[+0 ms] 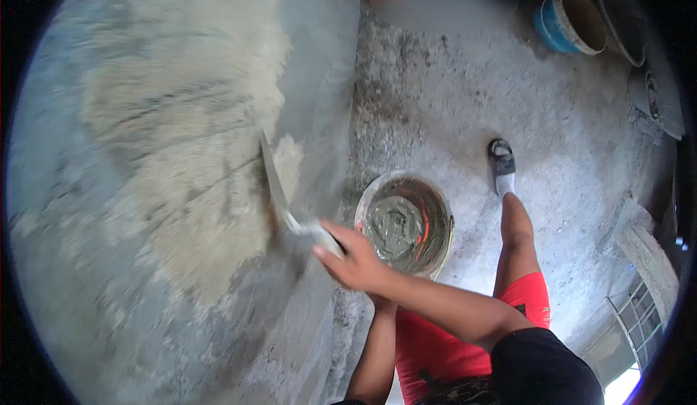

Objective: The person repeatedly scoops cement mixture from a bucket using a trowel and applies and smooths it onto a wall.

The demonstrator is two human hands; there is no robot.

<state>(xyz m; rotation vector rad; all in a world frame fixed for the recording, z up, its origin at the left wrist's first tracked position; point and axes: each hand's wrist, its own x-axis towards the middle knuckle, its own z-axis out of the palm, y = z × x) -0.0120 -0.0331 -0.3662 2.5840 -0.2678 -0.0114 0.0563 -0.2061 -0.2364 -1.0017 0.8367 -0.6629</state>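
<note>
My right hand [352, 258] is closed round the handle of a trowel [274, 183], whose blade lies edge-on near the wall [312, 78]. Pale, rough plaster [210, 129] covers much of the wall's middle, with dark streaks across it. Just right of my right hand stands a bucket [444, 249] with wet grey mortar [396, 223] inside. My left forearm comes up from the bottom, and my left hand is hidden behind the right hand and forearm.
Rough concrete floor [435, 107] runs along the wall. A blue bucket [555, 23] lies tilted at the upper right. My sandalled foot [501, 159] is right of the mortar bucket. A metal grid [639, 321] is at the lower right.
</note>
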